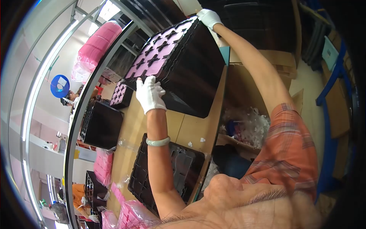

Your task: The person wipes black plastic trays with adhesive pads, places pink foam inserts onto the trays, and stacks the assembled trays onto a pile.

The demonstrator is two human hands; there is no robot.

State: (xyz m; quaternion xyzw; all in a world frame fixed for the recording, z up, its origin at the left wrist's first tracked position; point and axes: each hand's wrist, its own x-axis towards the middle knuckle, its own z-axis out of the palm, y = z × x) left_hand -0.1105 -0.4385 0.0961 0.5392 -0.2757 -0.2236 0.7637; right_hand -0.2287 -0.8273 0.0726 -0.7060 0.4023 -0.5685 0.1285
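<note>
A large black plastic crate (pixel 194 72) stands tilted in the view on the tan work table. Its top face shows a pink sheet (pixel 152 63) between black cross-shaped pieces. My left hand (pixel 150 93), in a white glove with a pale bangle on the wrist, grips the near top edge with bent fingers. At the far top corner, my right hand (pixel 209 18), also gloved in white, is closed around the rim; its fingertips are partly hidden. Below my left forearm lies a black plastic tray or lid (pixel 187 164), partly covered by the arm.
Pink packs in clear plastic (pixel 133 213) lie at the lower left. More black crates (pixel 101 124) stand along the table's far side, behind a metal frame (pixel 70 152). A cardboard box with plastic scraps (pixel 248 126) sits right of the table. A co-worker in orange (pixel 79 194) works at lower left.
</note>
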